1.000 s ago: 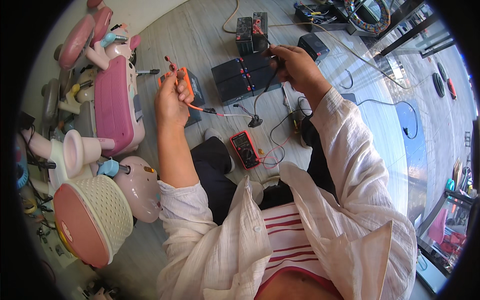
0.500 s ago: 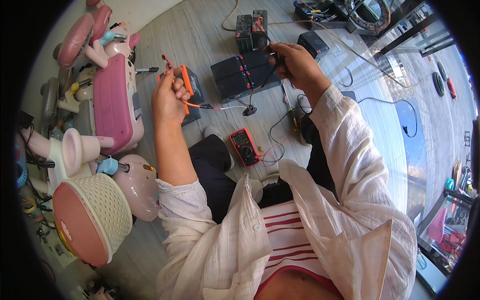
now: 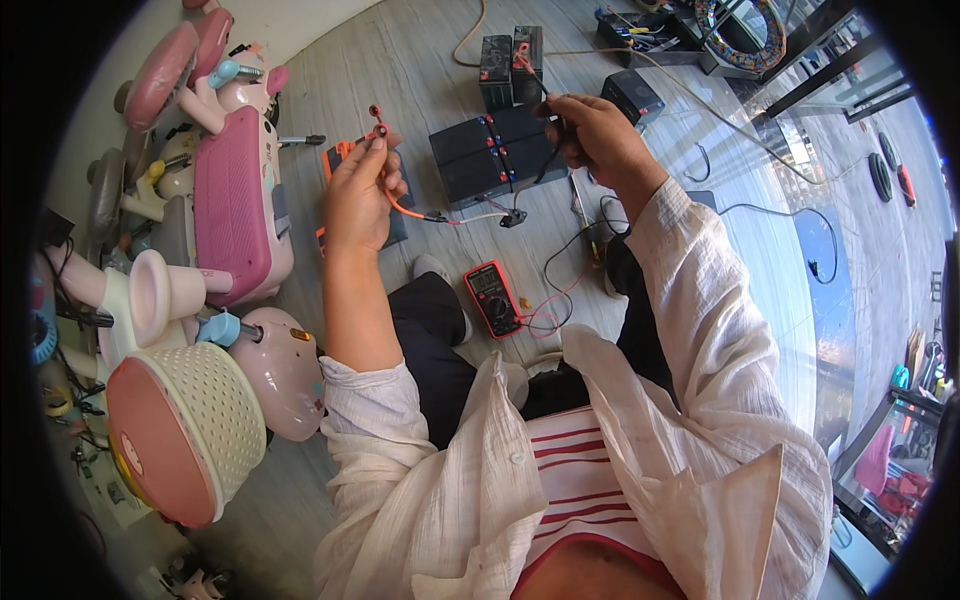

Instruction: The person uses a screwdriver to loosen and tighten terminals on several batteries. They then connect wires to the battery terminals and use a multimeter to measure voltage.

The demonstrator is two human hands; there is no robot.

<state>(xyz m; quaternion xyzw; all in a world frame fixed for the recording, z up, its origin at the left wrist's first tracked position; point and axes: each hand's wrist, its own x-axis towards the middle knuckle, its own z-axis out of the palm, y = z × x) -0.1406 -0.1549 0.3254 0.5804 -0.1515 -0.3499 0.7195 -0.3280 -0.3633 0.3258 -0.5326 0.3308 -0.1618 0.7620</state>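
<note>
Between its fingertips my left hand [image 3: 365, 195] pinches an orange wire [image 3: 405, 211] with red ring-type ends sticking up past the thumb. My right hand [image 3: 605, 140] is closed on a black wire [image 3: 553, 160], whose far part runs up toward two upright black batteries [image 3: 495, 72]. Both wires run to a small black connector [image 3: 512, 217] hanging between the hands. Below my right hand lies a block of black batteries [image 3: 460, 160] with red and blue terminals. An orange-and-black battery case [image 3: 396, 228] stands partly hidden behind my left hand.
A red multimeter [image 3: 492, 300] with leads lies on the floor before me. Pink children's ride-on toys [image 3: 238, 205] crowd the left side. Another black battery [image 3: 633, 95] and a tool tray [image 3: 650, 35] are at the far right. A cable [image 3: 770, 207] crosses the right floor.
My left hand has shifted right with the orange wire, nearer the battery block. My right hand keeps its hold on the black wire and has barely moved. The view has shifted slightly.
</note>
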